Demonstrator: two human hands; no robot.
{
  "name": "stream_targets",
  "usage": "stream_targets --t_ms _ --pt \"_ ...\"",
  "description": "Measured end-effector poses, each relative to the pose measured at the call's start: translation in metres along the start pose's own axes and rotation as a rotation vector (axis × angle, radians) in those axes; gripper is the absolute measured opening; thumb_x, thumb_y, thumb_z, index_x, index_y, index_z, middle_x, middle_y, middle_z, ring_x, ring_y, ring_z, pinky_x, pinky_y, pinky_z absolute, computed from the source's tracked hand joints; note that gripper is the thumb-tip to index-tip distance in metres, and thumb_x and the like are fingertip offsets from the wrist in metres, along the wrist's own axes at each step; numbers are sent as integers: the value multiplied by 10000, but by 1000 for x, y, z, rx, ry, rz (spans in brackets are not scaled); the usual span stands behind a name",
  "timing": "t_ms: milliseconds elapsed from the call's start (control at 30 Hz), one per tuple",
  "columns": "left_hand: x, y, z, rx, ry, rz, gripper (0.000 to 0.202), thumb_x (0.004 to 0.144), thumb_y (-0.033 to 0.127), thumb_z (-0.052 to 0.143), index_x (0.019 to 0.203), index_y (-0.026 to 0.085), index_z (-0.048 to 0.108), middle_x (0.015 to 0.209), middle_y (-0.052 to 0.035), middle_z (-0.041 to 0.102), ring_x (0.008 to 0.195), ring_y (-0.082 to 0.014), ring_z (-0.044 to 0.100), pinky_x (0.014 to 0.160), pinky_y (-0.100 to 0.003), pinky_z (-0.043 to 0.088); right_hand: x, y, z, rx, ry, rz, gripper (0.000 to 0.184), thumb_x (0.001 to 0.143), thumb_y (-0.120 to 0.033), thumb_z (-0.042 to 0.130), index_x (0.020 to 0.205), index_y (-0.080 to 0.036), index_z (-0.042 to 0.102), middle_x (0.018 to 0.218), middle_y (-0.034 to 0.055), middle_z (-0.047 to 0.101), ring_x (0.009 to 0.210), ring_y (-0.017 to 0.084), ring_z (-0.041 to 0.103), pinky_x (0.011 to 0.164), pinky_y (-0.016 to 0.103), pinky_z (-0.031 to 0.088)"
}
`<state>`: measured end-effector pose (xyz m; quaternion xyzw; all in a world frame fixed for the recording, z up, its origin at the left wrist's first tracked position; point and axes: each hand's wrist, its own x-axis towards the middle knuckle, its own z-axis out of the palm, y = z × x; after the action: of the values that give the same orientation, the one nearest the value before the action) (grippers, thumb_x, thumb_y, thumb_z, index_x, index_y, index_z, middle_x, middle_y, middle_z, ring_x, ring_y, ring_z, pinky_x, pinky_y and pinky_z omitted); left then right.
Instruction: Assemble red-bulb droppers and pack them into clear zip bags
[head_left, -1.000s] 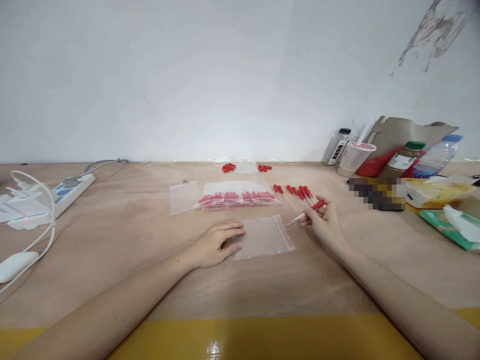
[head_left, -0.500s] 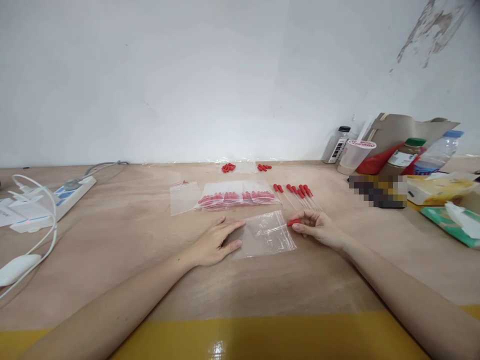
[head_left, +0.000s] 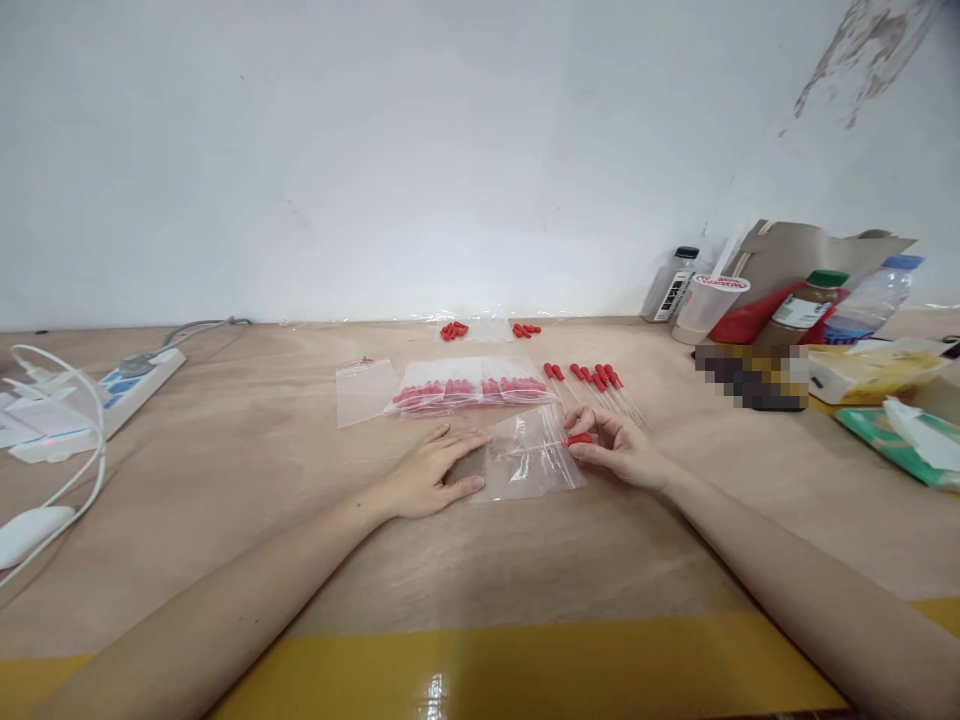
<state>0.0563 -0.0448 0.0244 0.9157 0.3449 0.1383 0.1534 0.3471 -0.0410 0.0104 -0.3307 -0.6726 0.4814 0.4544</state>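
Note:
A clear zip bag lies flat on the wooden table, its zip end facing right. My left hand rests over the bag's left end, fingers spread and thumb on the plastic. At the zip end, my right hand pinches the red bulb of a dropper between thumb and fingers. The dropper's thin clear tube points left into the bag and is hard to see through the plastic. Behind my right hand lie several loose droppers with red bulbs.
Filled bags of red-bulbed droppers lie in a row behind, beside a flat bag. Loose red bulbs sit near the wall. A power strip is at left; bottles, a cup and a tissue pack stand right.
My right hand has shifted a little left with the dropper, bringing its red bulb to the bag's zip end. My left hand stays in place on the bag.

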Motion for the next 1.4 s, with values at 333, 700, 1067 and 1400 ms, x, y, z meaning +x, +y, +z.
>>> stream_targets --t_ms 333,700,1067,1400 --pt "2 -3 -2 38 -41 19 412 905 414 330 1306 324 347 1383 -12 349 1289 -196 276 1074 -470 99 2 7 1 -340 44 168 274 636 -386 678 805 -173 645 536 -43 471 490 85 416 485 239 342" --pt "3 -4 1 74 -48 8 398 898 440 334 1277 333 394 1389 -12 336 1293 -182 268 1074 -466 87 -2 6 -4 179 -69 290 309 632 -246 716 925 -195 629 880 22 646 753 101 593 686 239 474" --pt "4 -5 1 79 -50 8 418 897 449 328 1296 328 367 1397 -16 322 1296 -197 261 1072 -467 88 0 2 5 42 -93 157 262 772 -373 572 982 -219 540 687 -9 614 495 99 555 470 238 457" --pt "4 -3 6 115 -21 6 418 900 441 322 1302 332 354 1388 -25 338 1287 -196 280 1066 -482 102 -1 -6 10 -323 -107 -78 239 852 -387 432 1016 -225 495 997 71 565 923 171 535 810 322 425"
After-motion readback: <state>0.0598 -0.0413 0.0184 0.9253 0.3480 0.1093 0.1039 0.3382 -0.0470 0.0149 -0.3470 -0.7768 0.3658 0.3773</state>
